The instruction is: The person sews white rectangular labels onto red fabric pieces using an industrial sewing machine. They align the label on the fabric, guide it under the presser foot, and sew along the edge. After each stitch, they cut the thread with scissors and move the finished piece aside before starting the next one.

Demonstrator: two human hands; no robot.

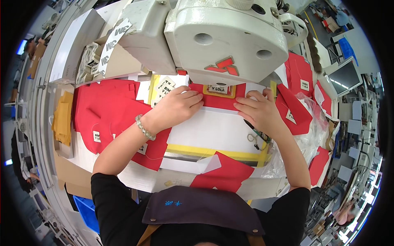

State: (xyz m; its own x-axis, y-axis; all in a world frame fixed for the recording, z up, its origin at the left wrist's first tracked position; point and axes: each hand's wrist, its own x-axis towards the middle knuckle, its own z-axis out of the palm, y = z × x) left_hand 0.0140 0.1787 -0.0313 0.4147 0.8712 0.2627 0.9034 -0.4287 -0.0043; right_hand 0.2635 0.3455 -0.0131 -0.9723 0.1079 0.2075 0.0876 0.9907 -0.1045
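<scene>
A red fabric piece (213,102) lies beneath the head of the white industrial machine (230,41). On it, a yellow frame (233,92) surrounds a printed label (217,89). My left hand (180,104), a beaded bracelet at its wrist, rests bent fingers on the piece's left part, beside a sheet of printed labels (163,92). My right hand (256,108) has its fingers apart and curved, touching the right part of the same piece. A dark cord with small attachments (258,137) lies partly under that hand. The white board (209,127) with yellow edging spans between my forearms.
Red fabric piles lie left (102,110), right (297,67) and near me (221,180). Yellow pieces (62,119), a white box (67,53), crumpled plastic (275,164) and a screen (342,76) surround the work. A blue bin (85,211) sits low left. Other people appear at the edges.
</scene>
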